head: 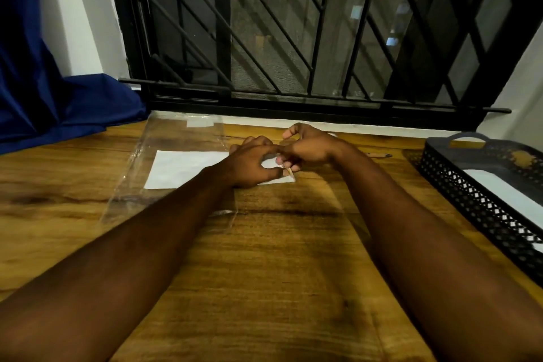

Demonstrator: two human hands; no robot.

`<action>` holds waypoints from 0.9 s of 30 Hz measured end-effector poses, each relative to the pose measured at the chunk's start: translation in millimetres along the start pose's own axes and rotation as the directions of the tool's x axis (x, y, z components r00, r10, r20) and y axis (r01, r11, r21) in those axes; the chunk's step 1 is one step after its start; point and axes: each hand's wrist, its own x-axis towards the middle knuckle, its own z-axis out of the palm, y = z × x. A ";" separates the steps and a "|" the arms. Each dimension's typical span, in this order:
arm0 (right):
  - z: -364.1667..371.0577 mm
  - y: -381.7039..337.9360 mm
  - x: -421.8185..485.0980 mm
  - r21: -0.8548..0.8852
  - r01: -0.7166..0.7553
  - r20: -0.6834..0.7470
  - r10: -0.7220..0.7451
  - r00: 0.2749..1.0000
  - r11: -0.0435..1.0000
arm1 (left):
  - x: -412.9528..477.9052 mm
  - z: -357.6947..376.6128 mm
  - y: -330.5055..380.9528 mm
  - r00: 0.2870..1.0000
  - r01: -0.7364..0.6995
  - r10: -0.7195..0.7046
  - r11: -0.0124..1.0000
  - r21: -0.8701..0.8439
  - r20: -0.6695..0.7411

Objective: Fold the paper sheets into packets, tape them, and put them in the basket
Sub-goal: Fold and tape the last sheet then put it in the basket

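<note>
Together, the left hand [249,164] and right hand [308,147] meet over the right end of a flat white paper sheet [188,167] on the wooden worktop [279,273], fingers pinching a small tape strip [289,171]; how tight each grip is, I cannot tell. Well apart at the right sits a black perforated plastic basket [482,200] holding a white packet [505,188].
</note>
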 end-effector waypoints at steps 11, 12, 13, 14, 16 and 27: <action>-19.4 38.2 5.9 0.305 0.033 -0.135 0.008 0.991 0.952 | 0.8 1.9 -3.0 0.992 -0.050 0.032 0.988 -0.144 -0.123; -17.3 37.3 5.6 0.244 0.044 -0.149 -0.007 0.989 0.969 | 1.3 2.8 -3.4 0.991 -0.050 0.031 0.989 -0.142 -0.132; -15.1 36.3 6.2 0.166 0.051 -0.158 -0.025 0.987 0.985 | 1.1 3.0 -3.0 0.989 -0.053 0.033 0.989 -0.136 -0.141; -12.6 35.0 6.7 0.085 0.063 -0.163 -0.049 0.985 0.994 | 0.6 3.0 -2.4 0.988 -0.053 0.033 0.990 -0.132 -0.148; -8.8 34.5 8.6 -0.044 0.127 -0.143 -0.132 0.981 0.991 | -0.8 2.0 -0.6 0.986 -0.057 0.035 0.990 -0.131 -0.165; -13.9 45.0 7.7 -0.155 0.320 0.018 -0.321 0.947 0.935 | -2.6 -4.7 6.6 0.989 -0.052 0.041 0.996 -0.069 -0.144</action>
